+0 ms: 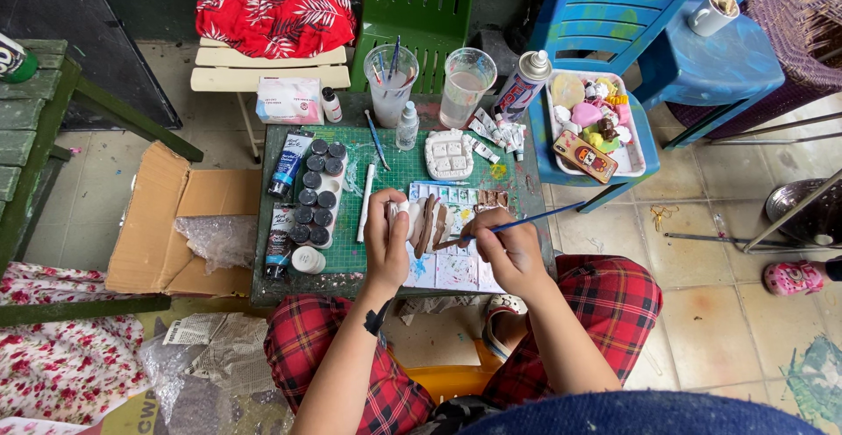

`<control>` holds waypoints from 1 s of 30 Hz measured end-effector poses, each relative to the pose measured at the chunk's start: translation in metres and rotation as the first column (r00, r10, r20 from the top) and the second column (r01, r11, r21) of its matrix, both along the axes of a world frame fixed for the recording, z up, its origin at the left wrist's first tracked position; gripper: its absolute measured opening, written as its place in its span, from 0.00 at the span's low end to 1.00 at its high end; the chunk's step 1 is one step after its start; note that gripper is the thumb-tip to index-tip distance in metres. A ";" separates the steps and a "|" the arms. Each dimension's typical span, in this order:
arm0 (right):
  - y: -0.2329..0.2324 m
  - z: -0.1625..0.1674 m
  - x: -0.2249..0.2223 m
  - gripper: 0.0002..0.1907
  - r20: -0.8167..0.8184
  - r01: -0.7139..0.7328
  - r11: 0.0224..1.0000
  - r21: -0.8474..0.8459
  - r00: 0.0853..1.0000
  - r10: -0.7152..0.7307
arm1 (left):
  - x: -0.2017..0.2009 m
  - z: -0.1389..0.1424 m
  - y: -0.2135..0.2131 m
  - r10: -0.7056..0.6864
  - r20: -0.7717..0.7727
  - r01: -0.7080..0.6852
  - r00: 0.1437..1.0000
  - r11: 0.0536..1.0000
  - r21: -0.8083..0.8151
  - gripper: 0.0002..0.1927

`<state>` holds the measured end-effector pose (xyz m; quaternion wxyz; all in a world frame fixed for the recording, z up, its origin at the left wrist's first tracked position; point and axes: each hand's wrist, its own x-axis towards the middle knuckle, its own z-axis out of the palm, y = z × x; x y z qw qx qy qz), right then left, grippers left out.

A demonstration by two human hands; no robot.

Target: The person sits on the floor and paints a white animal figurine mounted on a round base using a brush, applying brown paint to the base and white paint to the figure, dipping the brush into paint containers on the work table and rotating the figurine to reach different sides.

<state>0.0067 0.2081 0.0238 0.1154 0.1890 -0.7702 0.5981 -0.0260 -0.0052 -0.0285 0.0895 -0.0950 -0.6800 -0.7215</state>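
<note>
- the left hand (pixel 387 233) has its grip clenched around a small white-and-brown ridged figurine (pixel 427 223), seemingly of clay or plaster, held upright just above the near edge of the tabletop (pixel 263 290).
- the right hand (pixel 511 244) pinches a thin blue-handled paintbrush (pixel 517 222); its bristle end touches the figurine's brown side and the handle slants up toward the right edge.
- under both hands lies a paint-smeared white paper sheet (pixel 456 268) on a green gridded cutting mat (pixel 399 167).
- along the left edge sit two rows of small dark-lidded round paint pots (pixel 316 194), flanked by a blue paint tube (pixel 288 165).
- near the far edge stand two clear plastic cups (pixel 465 84) of cloudy water, one bristling with brushes, and a white moulded palette (pixel 449 154).
- a white aerosol can (pixel 523 84) leans at the far right corner.
- red tartan trousers (pixel 614 299) cover the knees at the near edge.
</note>
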 end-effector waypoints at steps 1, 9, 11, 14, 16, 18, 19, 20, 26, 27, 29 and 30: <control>0.000 0.000 -0.001 0.05 -0.022 -0.006 0.997 0.073 1.000 0.008 | 0.000 0.000 0.000 0.006 -0.031 -0.006 1.000 1.000 -0.017 0.13; -0.001 0.000 -0.005 0.06 0.051 -0.005 0.988 -0.154 0.999 0.013 | 0.002 0.001 -0.001 0.017 -0.011 -0.018 1.000 0.999 -0.030 0.13; -0.002 0.000 -0.004 0.06 0.051 -0.012 0.993 -0.120 0.999 0.018 | 0.002 0.000 0.000 0.021 -0.052 -0.024 0.998 0.998 -0.051 0.13; -0.002 0.000 -0.010 0.06 0.015 0.085 0.989 -0.123 0.996 -0.084 | 0.003 0.000 0.001 0.014 -0.015 -0.015 1.000 0.999 -0.044 0.12; 0.000 0.000 -0.012 0.06 0.031 0.144 0.977 -0.158 0.990 -0.141 | 0.004 0.000 0.001 0.010 -0.052 -0.012 0.999 0.999 -0.040 0.13; 0.002 0.000 -0.007 0.07 0.056 0.026 0.977 -0.209 0.998 -0.015 | 0.001 0.002 0.002 0.006 -0.056 -0.009 0.998 0.999 -0.042 0.13; 0.004 0.000 -0.003 0.07 0.070 -0.031 0.972 -0.235 0.996 0.049 | 0.001 0.003 0.002 0.006 -0.037 -0.008 0.999 0.999 -0.045 0.13; 0.004 -0.001 -0.001 0.06 0.068 -0.034 0.987 -0.154 0.997 0.045 | 0.002 0.005 0.002 0.006 -0.016 -0.007 1.000 0.999 -0.048 0.13; 0.003 -0.010 -0.004 0.06 0.040 0.102 0.958 -0.267 0.995 -0.094 | 0.003 0.009 0.002 0.008 0.017 -0.007 1.000 0.998 -0.056 0.19; 0.004 -0.010 -0.004 0.06 0.052 0.077 0.925 -0.372 0.997 -0.062 | -0.001 0.007 0.003 -0.031 0.160 0.018 0.987 0.997 0.080 0.19; 0.005 -0.008 -0.002 0.05 0.071 0.053 0.902 -0.429 0.997 -0.025 | -0.008 -0.001 0.004 -0.167 0.414 0.012 0.895 0.936 0.351 0.20; 0.003 -0.008 0.002 0.04 0.080 0.052 0.921 -0.387 0.997 -0.023 | -0.010 -0.006 0.003 -0.165 0.481 -0.024 0.861 0.931 0.364 0.20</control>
